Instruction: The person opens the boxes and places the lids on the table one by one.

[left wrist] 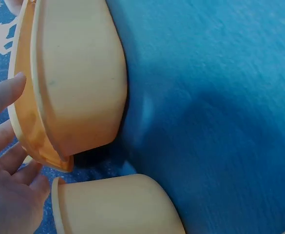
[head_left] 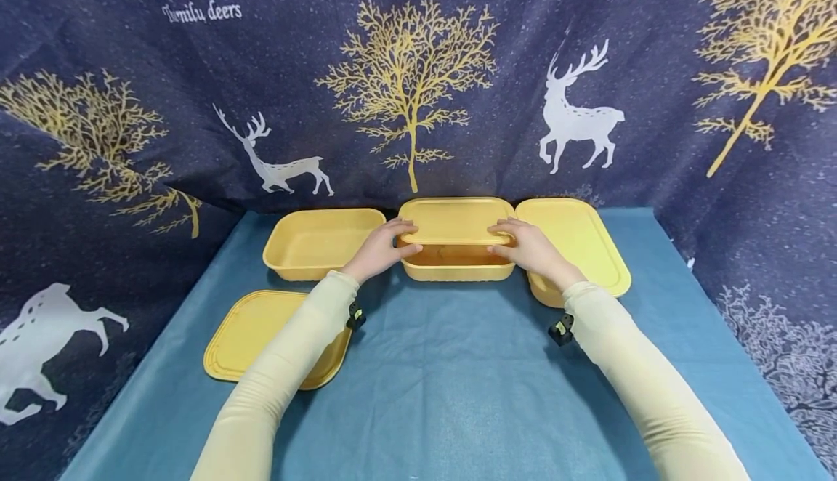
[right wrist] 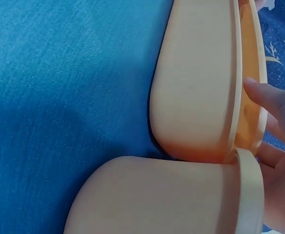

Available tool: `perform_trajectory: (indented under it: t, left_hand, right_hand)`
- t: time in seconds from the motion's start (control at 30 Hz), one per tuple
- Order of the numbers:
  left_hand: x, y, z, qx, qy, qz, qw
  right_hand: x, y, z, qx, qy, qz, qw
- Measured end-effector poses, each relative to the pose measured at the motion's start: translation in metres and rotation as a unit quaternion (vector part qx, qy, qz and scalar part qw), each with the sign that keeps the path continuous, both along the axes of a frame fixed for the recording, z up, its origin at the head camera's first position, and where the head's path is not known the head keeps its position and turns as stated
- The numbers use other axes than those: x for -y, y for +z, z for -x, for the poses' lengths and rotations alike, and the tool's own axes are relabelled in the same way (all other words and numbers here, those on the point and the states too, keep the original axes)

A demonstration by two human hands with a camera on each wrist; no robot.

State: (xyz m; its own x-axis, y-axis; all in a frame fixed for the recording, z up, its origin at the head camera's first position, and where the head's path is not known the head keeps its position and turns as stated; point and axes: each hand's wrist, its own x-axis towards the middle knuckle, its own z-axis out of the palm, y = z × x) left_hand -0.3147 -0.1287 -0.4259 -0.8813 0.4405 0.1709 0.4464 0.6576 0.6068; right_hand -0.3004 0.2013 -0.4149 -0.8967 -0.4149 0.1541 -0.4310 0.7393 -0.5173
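Observation:
A yellow lid (head_left: 456, 221) is held over the middle yellow box (head_left: 458, 272), tilted with its front edge raised and a gap showing the inside below. My left hand (head_left: 379, 252) grips the lid's left end, thumb at the front and fingers at the edge. At the right end my right hand (head_left: 535, 252) pinches it the same way. Both wrist views show the gap between lid and box rim; the left thumb (left wrist: 10, 92) and the right thumb (right wrist: 266, 95) reach across it.
An uncovered yellow box (head_left: 320, 237) stands on the left, with a loose lid (head_left: 261, 336) lying in front of it, partly behind my left sleeve. To the right stands a box with a lid (head_left: 572, 237) on it. A dark patterned curtain (head_left: 497, 154) hangs behind the blue tablecloth (head_left: 451, 394).

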Motion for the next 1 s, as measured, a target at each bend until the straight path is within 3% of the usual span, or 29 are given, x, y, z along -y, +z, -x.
perform_trajectory:
  t: [0.23, 0.53, 0.77, 1.0]
  left_hand:
    - [0.0012, -0.0005, 0.0050, 0.010, 0.001, -0.038, 0.9992]
    - [0.0022, 0.0000, 0.0019, 0.000, 0.018, -0.055, 0.9983]
    - [0.0042, 0.0010, -0.0010, -0.001, 0.029, -0.105, 0.9941]
    - [0.0045, 0.0028, -0.0019, -0.005, 0.033, -0.125, 0.9915]
  right_hand:
    - [-0.0001, 0.0037, -0.0013, 0.007, -0.010, 0.032, 0.9994]
    - [0.0001, 0.0015, -0.0015, -0.010, -0.012, 0.049, 0.9987]
    - [-0.0017, 0.0009, -0.0014, 0.018, -0.036, 0.109, 0.9932]
    - [-0.0034, 0.0006, 0.0007, 0.038, -0.045, 0.148, 0.9872]
